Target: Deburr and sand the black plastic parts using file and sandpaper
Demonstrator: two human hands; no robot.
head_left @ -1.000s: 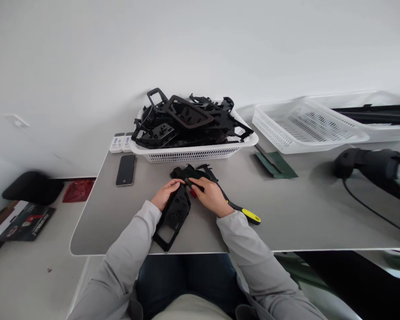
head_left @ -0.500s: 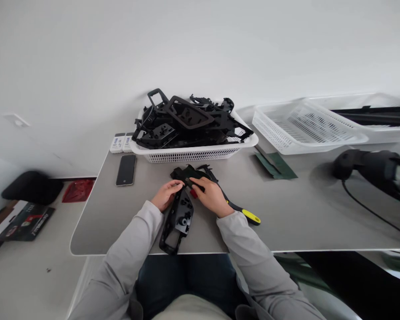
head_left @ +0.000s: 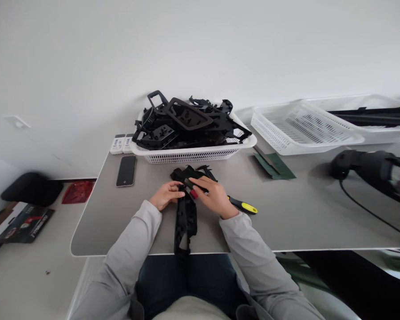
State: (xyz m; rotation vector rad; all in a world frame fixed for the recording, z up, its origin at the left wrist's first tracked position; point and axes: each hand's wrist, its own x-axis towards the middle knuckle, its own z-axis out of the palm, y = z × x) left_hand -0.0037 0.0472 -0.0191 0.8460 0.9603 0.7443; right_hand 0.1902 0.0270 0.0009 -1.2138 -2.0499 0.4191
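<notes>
My left hand (head_left: 168,195) pinches the upper end of a long black plastic part (head_left: 185,218), which stands tilted on its edge with its lower end at the table's front edge. Close to that upper end, my right hand (head_left: 215,195) is closed around a small dark flat piece (head_left: 188,182); its kind is not clear. A red bit (head_left: 193,194) shows under the right fingers. Just beyond both hands lies a heap of dark pieces (head_left: 178,174), partly covered by them. A black and yellow handle (head_left: 248,207) sticks out beside my right wrist.
A white basket (head_left: 193,156) heaped with black plastic parts stands behind the hands. Left of it are a phone (head_left: 125,171) and small white boxes (head_left: 122,144). Rightward lie dark green sheets (head_left: 276,166), white trays (head_left: 286,144) and a black corded device (head_left: 362,164).
The long black part has turned onto its edge, and its lower end has swung right. Both hands stay close together near its upper end.
</notes>
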